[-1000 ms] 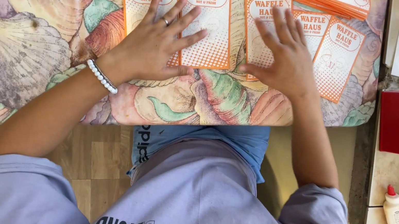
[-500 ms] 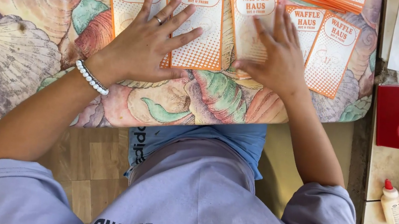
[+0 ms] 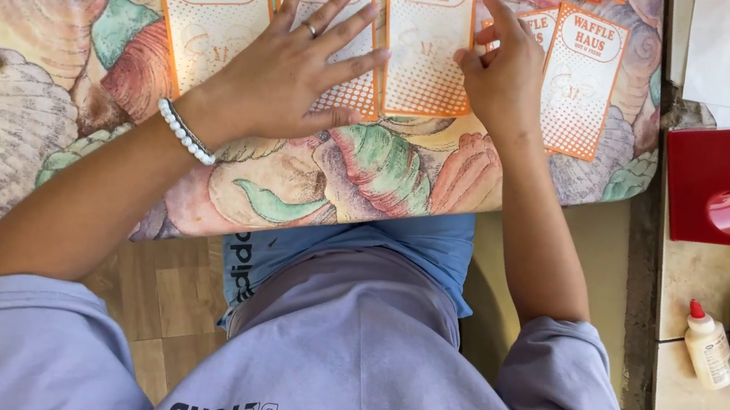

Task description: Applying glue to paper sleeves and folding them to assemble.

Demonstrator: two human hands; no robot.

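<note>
Since half a second ago, both hands are sliding the orange-and-white cards further apart along the shell-patterned cloth [image 3: 35,111]. Left hand [image 3: 293,71] is lying flat, fingers spread, pressing on the second card [image 3: 341,2], with the first card [image 3: 211,12] just beside its thumb side. Right hand [image 3: 502,77] is curling its fingers at the third card's [image 3: 427,38] right edge, partly covering the fourth card [image 3: 538,25].

Orange-and-white dotted cards [image 3: 427,38], pastel seashell-print tablecloth [image 3: 26,110], red holder [image 3: 711,182], white bead bracelet [image 3: 186,132]
</note>
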